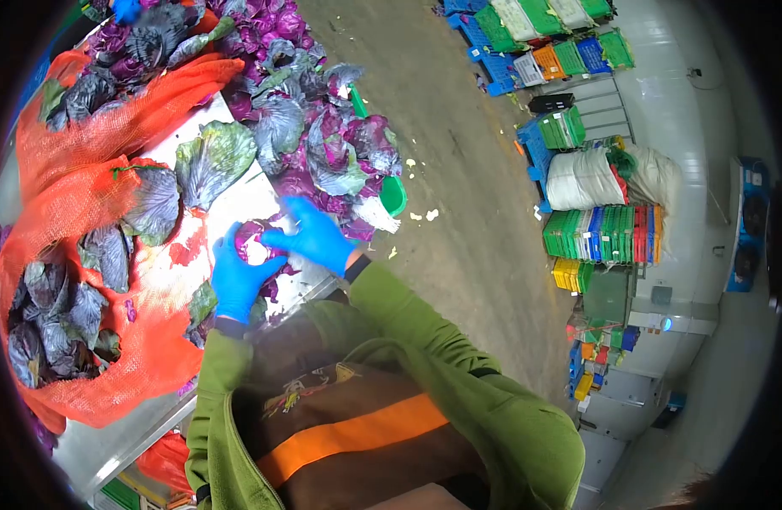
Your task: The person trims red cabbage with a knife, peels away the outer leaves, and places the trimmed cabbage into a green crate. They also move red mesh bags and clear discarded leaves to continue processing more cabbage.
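Observation:
A small red cabbage (253,245) with a pale, whitish patch on top is held over the table edge. My left hand (235,280), in a blue glove, is closed around its near left side. From the right, my blue-gloved right hand (321,236) presses its bent fingers on the cabbage; whether a tool is in it cannot be made out. Loose outer cabbage leaves (216,161) lie just beyond the hands. An orange-red mesh sack (165,344) spreads over the left of the table, with dark leaves (57,319) in its opening.
A big heap of purple leaves (280,127) fills the table's far right side, over a green crate (393,196). At the top left shows another person's blue glove (127,10). Leaf scraps dot the floor (459,221). Stacked crates (591,234) and white sacks (582,180) stand along the wall.

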A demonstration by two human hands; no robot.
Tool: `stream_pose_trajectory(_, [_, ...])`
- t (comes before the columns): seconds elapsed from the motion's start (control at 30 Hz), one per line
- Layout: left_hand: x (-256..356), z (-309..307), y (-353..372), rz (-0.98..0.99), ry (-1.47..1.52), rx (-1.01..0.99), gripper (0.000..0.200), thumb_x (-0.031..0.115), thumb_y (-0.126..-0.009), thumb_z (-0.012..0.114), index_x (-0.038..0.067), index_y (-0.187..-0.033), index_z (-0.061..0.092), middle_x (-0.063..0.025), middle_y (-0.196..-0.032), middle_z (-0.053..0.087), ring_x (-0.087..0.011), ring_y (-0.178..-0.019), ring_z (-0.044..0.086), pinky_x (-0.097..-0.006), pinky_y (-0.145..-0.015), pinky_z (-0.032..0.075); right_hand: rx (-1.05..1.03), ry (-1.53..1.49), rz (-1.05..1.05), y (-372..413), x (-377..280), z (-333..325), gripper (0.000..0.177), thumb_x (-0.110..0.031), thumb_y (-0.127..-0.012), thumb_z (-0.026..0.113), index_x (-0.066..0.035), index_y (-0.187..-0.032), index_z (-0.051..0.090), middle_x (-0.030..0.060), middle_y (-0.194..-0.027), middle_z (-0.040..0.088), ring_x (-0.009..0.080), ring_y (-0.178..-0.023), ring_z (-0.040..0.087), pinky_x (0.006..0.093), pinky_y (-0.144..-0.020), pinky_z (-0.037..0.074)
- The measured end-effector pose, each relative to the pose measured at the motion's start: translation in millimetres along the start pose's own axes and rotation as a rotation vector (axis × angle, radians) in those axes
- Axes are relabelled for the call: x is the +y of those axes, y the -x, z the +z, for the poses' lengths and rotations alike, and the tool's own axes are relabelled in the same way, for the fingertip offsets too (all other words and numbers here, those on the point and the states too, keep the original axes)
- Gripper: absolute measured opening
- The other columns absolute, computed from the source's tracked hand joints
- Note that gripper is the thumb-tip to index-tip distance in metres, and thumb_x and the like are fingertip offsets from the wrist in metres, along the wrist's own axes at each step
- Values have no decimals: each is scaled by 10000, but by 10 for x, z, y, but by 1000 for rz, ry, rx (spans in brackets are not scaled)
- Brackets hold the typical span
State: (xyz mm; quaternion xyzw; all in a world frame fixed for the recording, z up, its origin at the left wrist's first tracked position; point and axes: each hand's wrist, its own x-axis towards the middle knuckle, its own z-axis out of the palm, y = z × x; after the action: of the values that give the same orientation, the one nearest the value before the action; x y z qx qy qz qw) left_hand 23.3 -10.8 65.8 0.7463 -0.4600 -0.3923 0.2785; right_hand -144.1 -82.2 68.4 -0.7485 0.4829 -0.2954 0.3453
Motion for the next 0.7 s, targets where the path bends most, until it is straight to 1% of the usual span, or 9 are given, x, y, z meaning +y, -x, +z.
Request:
stream_pose_trajectory(0.03, [-92, 5, 6, 61, 36, 11, 972, 397, -565, 914, 99, -1370, 458, -149, -1253, 503, -313, -1173, 533, -401, -980, 471, -3, -5, 0, -9, 20, 22, 459, -416, -884, 663, -45, -1154, 632, 199, -973, 675, 315, -896, 676, 412, -777, 527])
stream_pose_trajectory(0.1, [-181, -54, 79, 88, 96, 9, 978, 359, -561, 921, 94, -1372, 442, -152, -1288, 472, -312, -1188, 522, -405, -1004, 458, -396, -108, 146, 16, 109, 130, 529, -425, -840, 707, -55, -1208, 621, 179, -978, 687, 326, -907, 682, 407, -786, 529])
stream_pose_trajectory(0.27, [-458, -106, 158, 220, 170, -7, 1014, 338, -540, 929, 82, -1380, 420, -156, -1314, 456, -328, -1228, 498, -420, -1041, 434, -288, 43, 197, 52, 527, 397, 509, -368, -791, 758, -35, -1161, 655, 169, -935, 712, 310, -838, 697, 388, -754, 537])
stream_pose_trajectory(0.33, [-574, -100, 164, 210, 238, -32, 1011, 285, -576, 918, 58, -1403, 384, -159, -1377, 448, -279, -1232, 503, -388, -1060, 423, -140, -288, 199, 84, 529, 537, 383, -275, -769, 769, -35, -1058, 693, 182, -876, 701, 307, -800, 692, 385, -715, 532])
stream_pose_trajectory(0.37, [-561, -132, 217, 206, 237, -30, 1011, 285, -576, 918, 58, -1403, 384, -159, -1377, 448, -279, -1232, 503, -388, -1060, 423, -128, -261, 231, 71, 396, 521, 299, -194, -733, 775, -25, -967, 698, 174, -812, 679, 315, -754, 679, 384, -695, 525])
stream_pose_trajectory(0.47, [-579, -151, 316, 91, 363, 36, 1020, 291, -610, 916, 16, -1412, 350, -173, -1396, 439, -259, -1235, 495, -385, -1064, 416, -79, -82, 316, 192, 320, 606, 277, -190, -725, 775, -21, -925, 686, 163, -792, 663, 308, -741, 669, 389, -674, 516])
stream_pose_trajectory(0.53, [-793, -20, 393, -215, 475, 188, 962, 301, -659, 903, -32, -1388, 372, -192, -1349, 489, -250, -1193, 527, -373, -1029, 440, -80, -34, 189, 343, -42, 480, 245, -137, -733, 758, -29, -941, 689, 152, -826, 650, 285, -763, 662, 366, -661, 517])
stream_pose_trajectory(0.6, [-669, -83, 415, -256, 623, 95, 858, 292, -692, 889, -49, -1330, 429, -183, -1256, 555, -240, -1127, 565, -359, -982, 468, -71, 28, 16, 540, -72, 617, 274, -116, -703, 750, -43, -960, 687, 151, -869, 655, 289, -769, 664, 368, -661, 520])
stream_pose_trajectory(0.7, [-718, 4, 382, -306, 650, 241, 794, 281, -655, 905, -17, -1255, 479, -154, -1197, 575, -239, -1077, 581, -364, -948, 482, -90, 27, 126, 347, 142, 587, 247, -143, -749, 703, -72, -985, 686, 133, -948, 655, 325, -850, 660, 399, -720, 528])
